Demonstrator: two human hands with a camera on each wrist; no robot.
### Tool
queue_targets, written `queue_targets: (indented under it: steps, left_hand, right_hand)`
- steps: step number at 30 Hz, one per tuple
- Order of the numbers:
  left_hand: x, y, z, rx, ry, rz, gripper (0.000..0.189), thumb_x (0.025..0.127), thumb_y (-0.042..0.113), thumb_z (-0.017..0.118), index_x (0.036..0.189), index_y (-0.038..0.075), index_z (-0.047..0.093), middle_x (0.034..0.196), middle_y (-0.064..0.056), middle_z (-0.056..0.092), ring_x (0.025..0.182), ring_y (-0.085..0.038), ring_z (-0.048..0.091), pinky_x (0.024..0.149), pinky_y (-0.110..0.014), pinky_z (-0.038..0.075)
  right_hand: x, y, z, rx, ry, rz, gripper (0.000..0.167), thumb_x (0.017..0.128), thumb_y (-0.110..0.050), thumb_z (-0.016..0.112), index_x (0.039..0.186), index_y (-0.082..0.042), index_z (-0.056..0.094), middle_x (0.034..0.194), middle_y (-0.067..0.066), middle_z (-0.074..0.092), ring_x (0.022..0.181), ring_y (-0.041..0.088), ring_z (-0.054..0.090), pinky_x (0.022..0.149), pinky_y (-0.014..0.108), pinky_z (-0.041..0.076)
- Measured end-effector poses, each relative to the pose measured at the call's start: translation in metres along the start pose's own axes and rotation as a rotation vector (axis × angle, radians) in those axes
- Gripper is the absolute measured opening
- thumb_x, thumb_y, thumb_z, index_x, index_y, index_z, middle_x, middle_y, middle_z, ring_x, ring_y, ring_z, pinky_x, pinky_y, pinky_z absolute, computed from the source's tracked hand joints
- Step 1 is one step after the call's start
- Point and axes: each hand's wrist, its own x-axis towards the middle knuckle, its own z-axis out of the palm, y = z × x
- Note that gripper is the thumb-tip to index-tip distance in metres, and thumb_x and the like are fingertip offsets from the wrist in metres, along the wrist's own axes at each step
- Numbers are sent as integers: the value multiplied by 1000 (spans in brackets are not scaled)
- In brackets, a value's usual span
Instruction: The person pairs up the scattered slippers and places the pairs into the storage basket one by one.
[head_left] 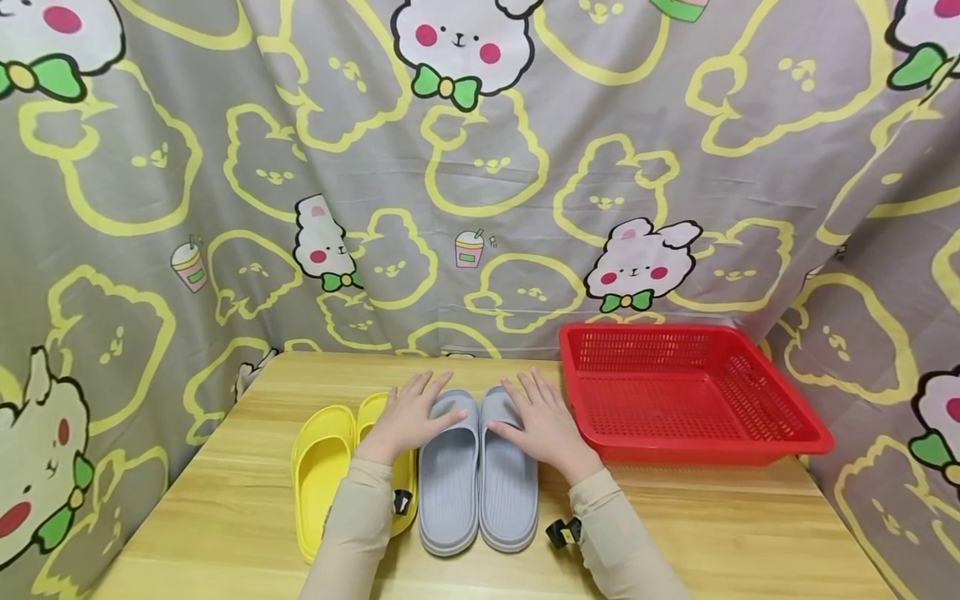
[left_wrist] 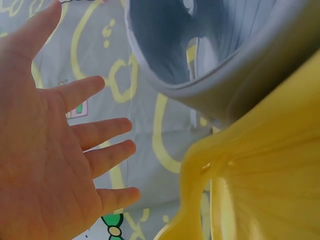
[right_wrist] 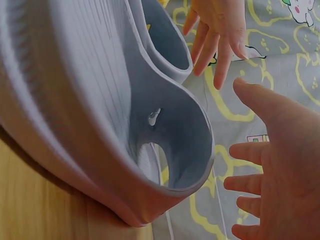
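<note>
A pair of grey slippers lies side by side on the table, toes pointing away. My left hand hovers over the toe of the left grey slipper, fingers spread, palm facing down. Over the toe of the right one hovers my right hand, its fingers also apart. Both wrist views show a gap between the fingers and the slippers, and neither hand holds anything. Left of the grey pair are yellow slippers; my left hand and forearm partly cover the nearer one.
A red plastic basket with perforated sides stands at the back right of the wooden table. A patterned grey curtain hangs behind the table and at both sides. Black straps are on both wrists.
</note>
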Motion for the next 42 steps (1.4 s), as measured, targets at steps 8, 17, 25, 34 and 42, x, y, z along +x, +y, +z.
queue_targets:
  steps: [8,17,25,34,42]
  left_hand:
    - [1,1,5,12,-19,-1,80,87,69,51,153,27,33,158,-17,30,149,-35,25,115,-69,11]
    - [1,2,7,6,-28,-2,81,85,71,52,152,28,35,157,-17,33,148,-34,28,115,-70,12]
    - [1,3,8,28,-76,-11,84,83,73,54,152,28,35,156,-17,34,147,-35,28,114,-70,12]
    - [1,1,14,3,-134,10,83,83,68,59,151,25,37,155,-14,38,145,-39,31,110,-74,17]
    - [2,-2,16,-20,-145,1,82,83,69,58,151,27,37,155,-10,39,146,-35,31,110,-74,19]
  right_hand:
    - [1,2,6,19,-34,8,81,88,-66,53,151,-16,38,156,18,34,149,40,19,119,59,19]
    - [4,1,13,58,-79,26,79,88,-67,51,150,-20,40,156,17,35,150,40,17,117,61,21]
    - [6,0,18,72,-131,45,79,89,-68,50,152,-22,35,157,16,33,151,39,14,118,61,20]
    - [7,1,22,95,-192,73,79,90,-66,49,153,-21,34,159,17,30,151,39,13,118,60,18]
    - [7,2,22,119,-210,81,78,91,-65,49,153,-20,34,158,17,30,151,39,14,119,60,18]
